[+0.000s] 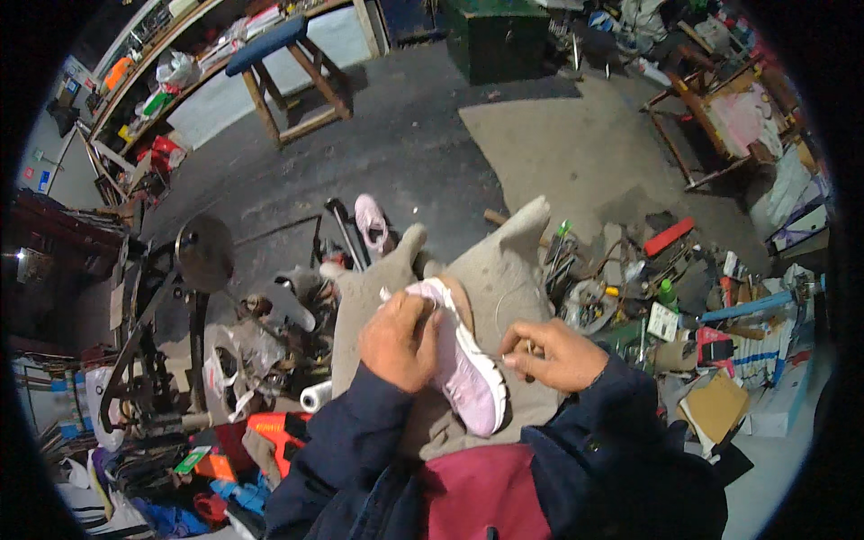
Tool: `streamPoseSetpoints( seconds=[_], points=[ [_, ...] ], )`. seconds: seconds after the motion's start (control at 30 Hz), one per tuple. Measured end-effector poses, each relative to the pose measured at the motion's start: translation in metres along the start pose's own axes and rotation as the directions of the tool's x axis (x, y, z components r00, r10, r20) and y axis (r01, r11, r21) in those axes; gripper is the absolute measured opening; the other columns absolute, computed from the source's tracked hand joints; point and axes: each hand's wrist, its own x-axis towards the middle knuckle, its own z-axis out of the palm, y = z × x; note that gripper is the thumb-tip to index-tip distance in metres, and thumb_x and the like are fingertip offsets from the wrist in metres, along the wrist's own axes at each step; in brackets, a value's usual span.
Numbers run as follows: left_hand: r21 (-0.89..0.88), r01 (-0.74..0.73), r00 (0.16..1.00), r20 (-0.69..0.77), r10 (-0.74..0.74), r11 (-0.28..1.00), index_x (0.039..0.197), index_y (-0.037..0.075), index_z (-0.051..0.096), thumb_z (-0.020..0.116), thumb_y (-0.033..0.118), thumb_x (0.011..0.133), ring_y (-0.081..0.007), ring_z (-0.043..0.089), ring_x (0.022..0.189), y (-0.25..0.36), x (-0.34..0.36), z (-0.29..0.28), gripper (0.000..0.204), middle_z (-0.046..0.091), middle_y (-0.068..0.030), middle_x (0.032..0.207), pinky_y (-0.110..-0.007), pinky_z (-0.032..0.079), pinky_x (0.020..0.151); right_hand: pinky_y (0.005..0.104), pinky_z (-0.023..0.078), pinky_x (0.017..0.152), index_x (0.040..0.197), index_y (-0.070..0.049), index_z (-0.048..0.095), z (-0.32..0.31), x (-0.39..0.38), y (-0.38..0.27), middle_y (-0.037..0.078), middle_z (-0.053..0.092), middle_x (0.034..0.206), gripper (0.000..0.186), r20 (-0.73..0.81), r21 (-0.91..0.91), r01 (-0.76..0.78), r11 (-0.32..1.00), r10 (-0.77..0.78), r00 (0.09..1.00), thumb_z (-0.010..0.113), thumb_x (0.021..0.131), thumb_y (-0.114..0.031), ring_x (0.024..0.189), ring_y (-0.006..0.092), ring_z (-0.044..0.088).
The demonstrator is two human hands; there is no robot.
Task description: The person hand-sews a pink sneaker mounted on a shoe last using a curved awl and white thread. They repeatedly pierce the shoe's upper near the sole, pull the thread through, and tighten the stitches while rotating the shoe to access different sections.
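A pale pink sneaker point(470, 389) with a white sole rests on the beige cloth point(373, 301) over my lap, its toe toward me. My left hand point(396, 342) is closed on the shoe's heel half, its fingers over the opening. To the right of the sole, apart from it, my right hand point(553, 354) pinches something small, mostly hidden by the fingers. A thin pale thread seems to loop over the cloth above that hand. A second pink sneaker point(370, 223) lies on the floor beyond my lap.
On the left stands a black metal machine with a round wheel point(204, 253). Tools and scraps crowd the floor at right, with a red box point(669, 236) among them. Farther off are a blue-topped stool point(267, 47), a green chest point(497, 43) and a wooden chair point(693, 121).
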Motion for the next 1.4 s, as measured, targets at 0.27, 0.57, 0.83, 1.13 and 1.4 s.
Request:
streamPoseSetpoints(
  seconds=[0.27, 0.57, 0.83, 1.13, 1.4],
  points=[
    [-0.057, 0.017, 1.0, -0.006, -0.017, 0.998, 0.095, 0.005, 0.065, 0.072, 0.008, 0.087, -0.0378, 0.064, 0.081, 0.0, 0.002, -0.001, 0.011, 0.062, -0.0151, 0.087, -0.043, 0.051, 0.07, 0.0362, 0.052, 0.069, 0.106, 0.003, 0.062, 0.032, 0.034, 0.004, 0.014, 0.071, 0.083, 0.017, -0.328, -0.202, 0.143, 0.969, -0.205, 0.922, 0.066, 0.097, -0.01, 0.074, 0.0232, 0.07],
    [-0.105, 0.004, 1.0, -0.027, -0.006, 0.994, 0.097, 0.003, 0.064, 0.069, 0.007, 0.088, -0.0397, 0.064, 0.08, -0.004, 0.0, 0.003, 0.011, 0.062, -0.0173, 0.087, -0.043, 0.051, 0.07, 0.0368, 0.052, 0.069, 0.107, 0.003, 0.063, 0.031, 0.033, 0.015, 0.018, 0.071, 0.085, 0.018, -0.377, -0.209, 0.121, 0.97, -0.194, 0.906, 0.066, 0.095, -0.01, 0.074, 0.0255, 0.069],
    [-0.158, 0.034, 0.998, -0.04, -0.041, 0.987, 0.098, 0.003, 0.065, 0.067, 0.004, 0.088, -0.037, 0.065, 0.079, -0.009, 0.0, 0.006, 0.011, 0.063, -0.0159, 0.087, -0.041, 0.051, 0.07, 0.0392, 0.054, 0.073, 0.109, -0.001, 0.064, 0.02, 0.027, 0.002, 0.019, 0.072, 0.088, 0.022, -0.321, -0.007, 0.035, 0.999, -0.036, 0.946, 0.07, 0.093, -0.015, 0.082, 0.0264, 0.074],
    [-0.159, -0.002, 1.0, 0.01, 0.003, 0.987, 0.103, 0.004, 0.068, 0.066, 0.003, 0.088, -0.0353, 0.066, 0.08, -0.01, -0.001, 0.005, 0.015, 0.064, -0.0148, 0.088, -0.04, 0.051, 0.072, 0.0371, 0.054, 0.076, 0.114, 0.0, 0.068, 0.034, 0.07, -0.009, 0.019, 0.074, 0.092, 0.028, -0.443, -0.022, 0.355, 0.935, -0.327, 0.835, 0.073, 0.092, -0.016, 0.088, 0.0235, 0.073],
    [-0.214, 0.04, 0.997, -0.062, -0.055, 0.976, 0.106, 0.002, 0.069, 0.065, 0.001, 0.09, -0.0321, 0.067, 0.083, -0.006, -0.001, 0.008, 0.016, 0.067, -0.0153, 0.093, -0.037, 0.052, 0.075, 0.0214, 0.034, 0.051, 0.112, 0.0, 0.068, 0.014, 0.038, 0.018, -0.004, 0.054, 0.072, 0.022, -0.045, 0.738, -0.027, 0.674, 0.09, 0.995, 0.065, 0.1, -0.018, 0.056, 0.0028, 0.043]
  ],
)
